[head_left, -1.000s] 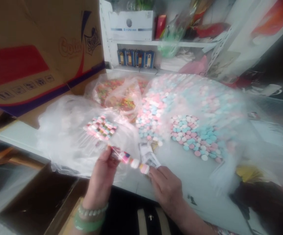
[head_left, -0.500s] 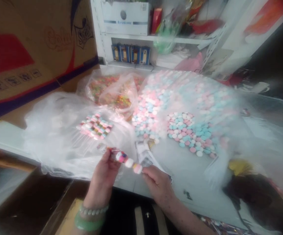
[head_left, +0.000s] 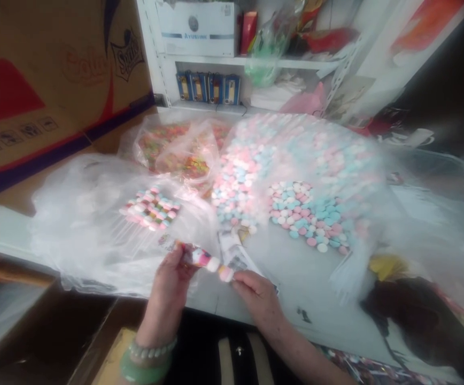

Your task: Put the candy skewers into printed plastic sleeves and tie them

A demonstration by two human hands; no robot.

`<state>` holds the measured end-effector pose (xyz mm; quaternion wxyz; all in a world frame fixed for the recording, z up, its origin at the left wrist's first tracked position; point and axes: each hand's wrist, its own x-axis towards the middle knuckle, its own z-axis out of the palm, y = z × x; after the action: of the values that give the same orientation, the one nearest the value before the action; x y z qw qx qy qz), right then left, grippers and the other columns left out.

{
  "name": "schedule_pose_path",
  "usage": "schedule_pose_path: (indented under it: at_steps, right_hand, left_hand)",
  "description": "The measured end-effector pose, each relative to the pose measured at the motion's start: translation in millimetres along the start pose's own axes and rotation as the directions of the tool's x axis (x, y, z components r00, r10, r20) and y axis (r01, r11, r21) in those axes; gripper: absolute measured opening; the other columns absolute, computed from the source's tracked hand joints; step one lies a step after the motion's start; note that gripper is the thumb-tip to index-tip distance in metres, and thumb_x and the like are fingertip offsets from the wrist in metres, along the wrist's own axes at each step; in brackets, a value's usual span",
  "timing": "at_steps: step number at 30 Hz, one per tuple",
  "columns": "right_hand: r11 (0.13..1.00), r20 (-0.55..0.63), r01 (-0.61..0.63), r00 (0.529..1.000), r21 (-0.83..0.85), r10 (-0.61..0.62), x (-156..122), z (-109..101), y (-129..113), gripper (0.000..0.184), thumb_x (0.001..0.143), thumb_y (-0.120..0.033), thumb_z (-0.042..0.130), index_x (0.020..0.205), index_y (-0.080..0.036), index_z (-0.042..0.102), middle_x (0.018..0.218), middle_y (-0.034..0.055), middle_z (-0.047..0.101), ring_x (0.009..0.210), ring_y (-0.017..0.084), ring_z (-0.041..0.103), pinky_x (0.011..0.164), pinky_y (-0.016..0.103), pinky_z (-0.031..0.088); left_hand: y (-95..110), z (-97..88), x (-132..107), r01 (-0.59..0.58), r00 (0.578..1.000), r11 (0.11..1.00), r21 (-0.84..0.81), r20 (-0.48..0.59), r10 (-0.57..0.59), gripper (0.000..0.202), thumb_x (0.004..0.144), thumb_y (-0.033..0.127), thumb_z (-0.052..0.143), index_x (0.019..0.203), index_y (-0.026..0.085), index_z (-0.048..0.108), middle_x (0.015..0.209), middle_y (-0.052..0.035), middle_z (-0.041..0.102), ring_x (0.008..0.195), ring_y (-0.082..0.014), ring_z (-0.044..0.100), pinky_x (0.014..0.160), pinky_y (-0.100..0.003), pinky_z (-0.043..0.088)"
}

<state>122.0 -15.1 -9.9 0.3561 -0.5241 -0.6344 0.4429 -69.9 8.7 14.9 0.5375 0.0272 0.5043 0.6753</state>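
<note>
My left hand (head_left: 171, 275) pinches a small clear printed wrapper (head_left: 187, 252) above the table's front edge. A marshmallow skewer (head_left: 213, 264), with pink, white and yellowish pieces, reaches from the wrapper to my right hand (head_left: 258, 299). Part of it appears to be inside the wrapper. The fingers of my right hand close on its near end; the stick is hidden there. Beyond my left hand, several finished marshmallow skewers (head_left: 152, 208) lie side by side on a clear plastic bag (head_left: 67, 224), their white sticks pointing toward me.
Loose pink, white and blue marshmallows (head_left: 308, 214) spill from a big clear bag (head_left: 316, 144). Behind lies a bag of colourful gummies (head_left: 176, 149). White sticks (head_left: 346, 275) and a yellow item (head_left: 388, 266) are at right. A large cardboard box (head_left: 55, 80) stands left, shelves (head_left: 211, 60) at the back.
The view has swung slightly, so the surroundings sit a little further left. Both hands keep their hold on the wrapper and skewer, with the wrapper's angle slightly altered.
</note>
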Motion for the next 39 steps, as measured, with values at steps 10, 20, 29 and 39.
schedule_pose_path:
  at_steps: [10,20,29,39]
  right_hand:
    - [1.0,-0.019,0.006,1.0,0.016,-0.006,-0.7,-1.6,4.0,0.023,0.085,-0.028,0.053,0.079,-0.023,0.075,0.077,0.0002,0.07,0.074,0.017,0.062,0.071,0.026,0.045]
    - [0.995,0.005,0.037,0.999,-0.091,-0.037,-0.1,-0.5,9.1,0.023,0.089,-0.025,0.054,0.075,-0.022,0.072,0.074,-0.0002,0.068,0.073,0.017,0.062,0.07,0.026,0.045]
    - [0.723,-0.051,0.38,0.867,-0.577,-0.496,-8.8,2.1,7.2,0.034,0.096,-0.009,0.041,0.078,-0.02,0.068,0.069,0.005,0.061,0.066,0.018,0.054,0.061,0.031,0.037]
    - [0.94,-0.015,0.179,0.981,-0.291,-0.192,1.2,-4.0,15.9,0.023,0.086,-0.015,0.057,0.068,-0.022,0.068,0.07,0.0016,0.062,0.069,0.016,0.055,0.065,0.027,0.038]
  left_hand:
    - [-1.1,2.3,-1.4,0.074,0.993,0.979,0.188,0.075,-0.09,0.007,0.073,0.014,0.077,0.076,0.01,0.073,0.073,-0.0084,0.074,0.066,-0.0185,0.069,0.064,-0.03,0.06]
    - [-6.7,-7.2,2.3,0.053,0.982,0.966,0.252,0.164,-0.096,0.022,0.068,0.028,0.085,0.075,0.011,0.073,0.073,-0.0082,0.074,0.065,-0.0191,0.069,0.065,-0.031,0.06]
    - [-20.8,2.2,-4.0,0.08,0.995,0.99,0.116,0.047,-0.086,0.01,0.077,0.018,0.077,0.078,0.012,0.069,0.075,-0.0055,0.073,0.066,-0.0158,0.068,0.064,-0.028,0.059]
    - [-29.6,-2.7,-6.3,0.069,0.988,0.973,0.219,0.117,-0.097,0.027,0.064,0.03,0.087,0.073,0.012,0.07,0.07,-0.0058,0.072,0.062,-0.0165,0.065,0.062,-0.029,0.057]
